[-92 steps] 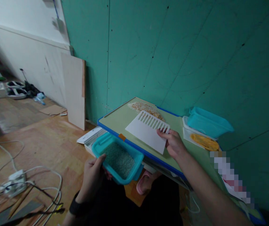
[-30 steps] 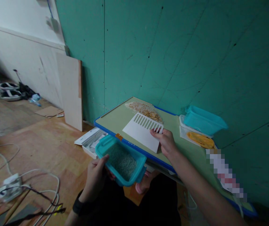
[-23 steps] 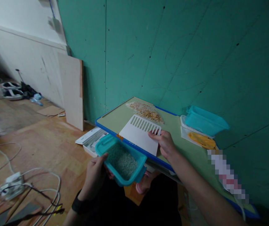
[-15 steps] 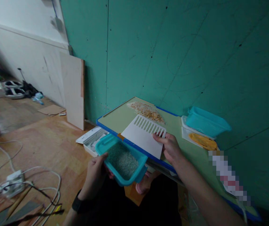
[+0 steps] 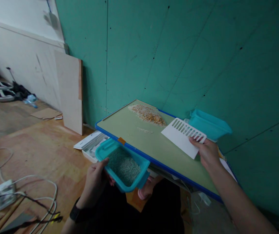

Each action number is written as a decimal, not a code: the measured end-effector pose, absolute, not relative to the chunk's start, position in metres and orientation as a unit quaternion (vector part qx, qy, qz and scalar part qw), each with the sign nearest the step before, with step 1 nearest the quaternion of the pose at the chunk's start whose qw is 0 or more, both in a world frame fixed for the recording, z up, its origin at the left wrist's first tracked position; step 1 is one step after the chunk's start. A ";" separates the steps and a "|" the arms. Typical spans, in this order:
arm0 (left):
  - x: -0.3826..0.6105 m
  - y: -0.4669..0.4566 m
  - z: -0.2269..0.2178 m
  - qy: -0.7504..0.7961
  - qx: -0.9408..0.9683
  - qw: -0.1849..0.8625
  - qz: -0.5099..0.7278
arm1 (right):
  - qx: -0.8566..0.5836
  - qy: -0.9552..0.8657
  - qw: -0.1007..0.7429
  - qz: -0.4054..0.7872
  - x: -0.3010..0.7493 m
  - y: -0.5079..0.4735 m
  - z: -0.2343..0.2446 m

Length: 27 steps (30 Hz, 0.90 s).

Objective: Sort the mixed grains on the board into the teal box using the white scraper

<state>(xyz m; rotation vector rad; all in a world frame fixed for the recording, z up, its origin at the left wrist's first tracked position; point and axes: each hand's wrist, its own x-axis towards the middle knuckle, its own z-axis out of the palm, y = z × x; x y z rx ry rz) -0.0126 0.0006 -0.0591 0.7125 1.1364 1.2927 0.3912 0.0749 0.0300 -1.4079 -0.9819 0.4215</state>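
My left hand (image 5: 94, 180) grips the near corner of a teal plastic box (image 5: 122, 164) filled with pale green granules, held just below the front edge of a small green tabletop with a blue rim (image 5: 139, 152). My right hand (image 5: 207, 152) pinches a white slotted scraper card (image 5: 182, 136) and holds it over the right side of the tabletop. A pile of tan grains (image 5: 147, 114) lies at the far side of the tabletop, with a thin trail of grains (image 5: 144, 130) in front of it.
A second teal box (image 5: 209, 125) sits at the table's right rear against the green wall. A wooden board (image 5: 68, 94) leans on the wall at left. White trays (image 5: 90, 148) lie on the wooden floor, and cables with a power strip (image 5: 2, 195) lie at lower left.
My right hand carried the white scraper card from the table's front edge above the teal box over to the right side. A thin trail of grains now shows on the tabletop. The left hand stayed.
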 end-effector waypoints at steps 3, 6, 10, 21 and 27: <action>-0.012 0.001 -0.060 0.477 0.309 0.595 0.568 | -0.622 -0.379 0.637 0.253 0.378 0.085 0.029; -0.011 0.002 -0.060 0.472 0.288 0.602 0.576 | -0.607 -0.380 0.630 0.299 0.355 0.101 0.031; -0.009 0.001 -0.058 0.486 0.293 0.592 0.573 | -0.590 -0.393 0.613 0.348 0.326 0.121 0.035; -0.010 0.000 -0.055 0.473 0.275 0.604 0.580 | -0.580 -0.386 0.589 0.409 0.269 0.150 0.038; -0.014 0.004 -0.063 0.476 0.269 0.607 0.577 | -0.555 -0.390 0.573 0.459 0.256 0.133 0.038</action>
